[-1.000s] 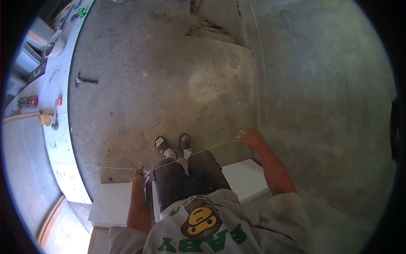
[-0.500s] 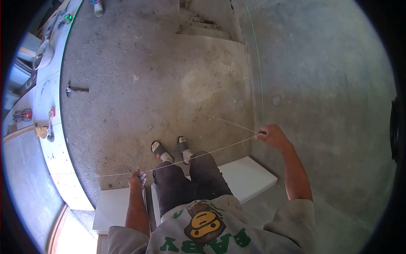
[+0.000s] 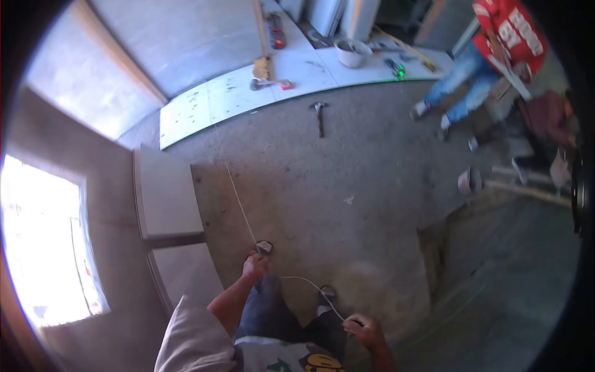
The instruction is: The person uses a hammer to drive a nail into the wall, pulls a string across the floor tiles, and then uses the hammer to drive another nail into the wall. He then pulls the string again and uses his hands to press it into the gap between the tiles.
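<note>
My left hand (image 3: 255, 266) is closed on a thin pale string (image 3: 237, 192) in front of my left leg. From there the string runs taut across the floor to the white tile strip (image 3: 238, 105). A slack stretch of it curves over to my right hand (image 3: 364, 330), low in the view beside my right leg, where the fingers pinch it. Both hands are held above the floor, apart from each other. A hammer (image 3: 320, 121) lies on the concrete beyond them.
Stacked white slabs (image 3: 167, 198) lie at left below a bright window (image 3: 46, 242). A bucket (image 3: 352, 59) and a green-lit laser tool (image 3: 396, 69) sit on the tiles. At right, a person in red (image 3: 511, 31) stands near another crouching person (image 3: 548, 118) and a small bucket (image 3: 469, 181).
My view has swung left, bringing the window and two other people into sight. My right hand has come down from the wall side, and the string between my hands has gone from taut to slack.
</note>
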The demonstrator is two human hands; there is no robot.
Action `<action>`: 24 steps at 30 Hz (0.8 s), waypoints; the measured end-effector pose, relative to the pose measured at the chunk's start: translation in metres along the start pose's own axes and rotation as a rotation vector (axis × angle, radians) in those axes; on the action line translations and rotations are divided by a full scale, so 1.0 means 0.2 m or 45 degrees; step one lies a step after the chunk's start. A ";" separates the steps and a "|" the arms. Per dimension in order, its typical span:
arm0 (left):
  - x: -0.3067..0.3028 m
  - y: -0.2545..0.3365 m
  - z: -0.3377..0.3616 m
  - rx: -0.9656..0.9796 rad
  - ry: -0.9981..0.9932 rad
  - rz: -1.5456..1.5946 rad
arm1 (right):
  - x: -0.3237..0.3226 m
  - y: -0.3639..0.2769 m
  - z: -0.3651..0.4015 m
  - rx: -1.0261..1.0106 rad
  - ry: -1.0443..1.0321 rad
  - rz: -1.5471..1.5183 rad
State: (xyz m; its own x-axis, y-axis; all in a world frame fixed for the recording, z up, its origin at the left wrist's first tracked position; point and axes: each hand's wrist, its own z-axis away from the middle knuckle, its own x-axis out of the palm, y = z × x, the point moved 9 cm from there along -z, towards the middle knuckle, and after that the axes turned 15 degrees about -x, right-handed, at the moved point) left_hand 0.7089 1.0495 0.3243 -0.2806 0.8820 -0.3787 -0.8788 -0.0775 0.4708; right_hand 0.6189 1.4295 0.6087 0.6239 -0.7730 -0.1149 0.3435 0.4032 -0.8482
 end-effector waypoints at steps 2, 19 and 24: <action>0.19 -0.28 0.16 -0.044 -0.133 0.363 | 0.00 0.12 0.03 -0.058 -0.119 -0.041; 0.57 -1.10 1.53 -0.218 0.145 1.149 | 1.02 0.65 0.86 0.128 -1.688 0.556; 0.68 -1.61 1.77 -0.078 0.107 1.527 | 1.38 0.85 1.20 -0.160 -2.000 0.787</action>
State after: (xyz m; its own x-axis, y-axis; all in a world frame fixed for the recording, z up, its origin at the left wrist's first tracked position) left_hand 1.0893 1.3580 0.4033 -0.9541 0.2005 0.2225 -0.0575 -0.8516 0.5211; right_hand 1.0168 1.4020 0.5571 0.7043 0.7027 0.1010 -0.2063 0.3388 -0.9180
